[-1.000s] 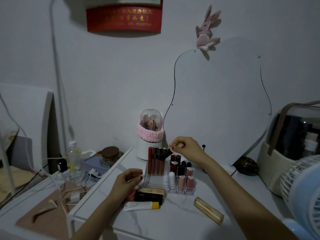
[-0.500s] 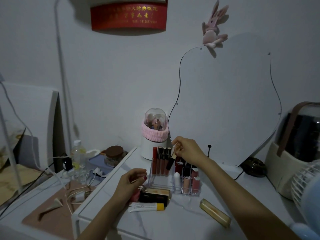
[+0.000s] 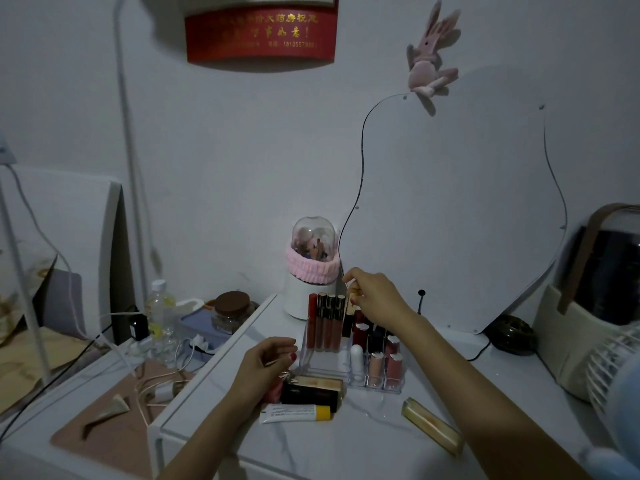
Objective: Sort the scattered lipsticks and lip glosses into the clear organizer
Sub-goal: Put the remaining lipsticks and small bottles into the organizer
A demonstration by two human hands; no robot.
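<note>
The clear organizer (image 3: 323, 370) stands mid-table, with tall lip glosses (image 3: 325, 323) in its back row and short lipsticks (image 3: 379, 355) on its right side. My right hand (image 3: 375, 301) hovers over the back row, pinching the top of a dark lip gloss tube (image 3: 347, 323) whose lower end is down among the other tubes. My left hand (image 3: 265, 365) rests curled at the organizer's front left corner, over a pink tube (image 3: 273, 393). Loose in front lie a black and gold lipstick box (image 3: 311, 391), a white tube with a yellow cap (image 3: 294, 413) and a gold stick (image 3: 433, 431).
A domed brush holder with a pink band (image 3: 311, 268) stands behind the organizer, beside a wavy mirror (image 3: 450, 202). On the right are a fan (image 3: 620, 375) and a storage case (image 3: 606, 289). A lower side table (image 3: 104, 427) on the left carries cables, a bottle and a jar.
My right hand has brought the dark tube from a tilt to nearly upright and lowered it into the back row. My left hand has stayed in place.
</note>
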